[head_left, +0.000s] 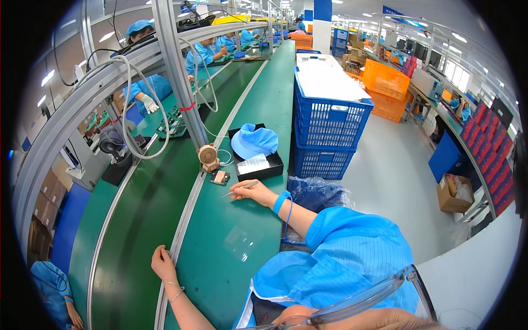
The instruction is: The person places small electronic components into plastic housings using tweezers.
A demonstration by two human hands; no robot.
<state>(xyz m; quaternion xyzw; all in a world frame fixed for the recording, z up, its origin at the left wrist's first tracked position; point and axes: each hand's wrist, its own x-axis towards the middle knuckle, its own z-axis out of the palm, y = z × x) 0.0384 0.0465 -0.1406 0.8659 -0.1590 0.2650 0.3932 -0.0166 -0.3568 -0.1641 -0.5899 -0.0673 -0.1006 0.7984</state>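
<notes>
My right hand [248, 191] is closed around slim metal tweezers [236, 190], their tip pointing left just above the green bench [212, 242]. A blue band with a cord circles that wrist. Beyond it lies a small black and tan part [219, 177], beside a round brown object [208, 157] whose kind I cannot tell. A clear plastic film [242, 242] rests flat on the bench, nearer to me. My left hand [163, 264] is at the metal rail along the conveyor, fingers curled in, with nothing visible in them.
A black tray [263, 174] holds a blue cap [254, 141] and white paper [253, 164]. Stacked blue crates [330, 124] stand right of the bench. A metal post [184, 82] and looping cables rise at the conveyor [143, 220]. A co-worker's gloved hand [149, 104] is across it.
</notes>
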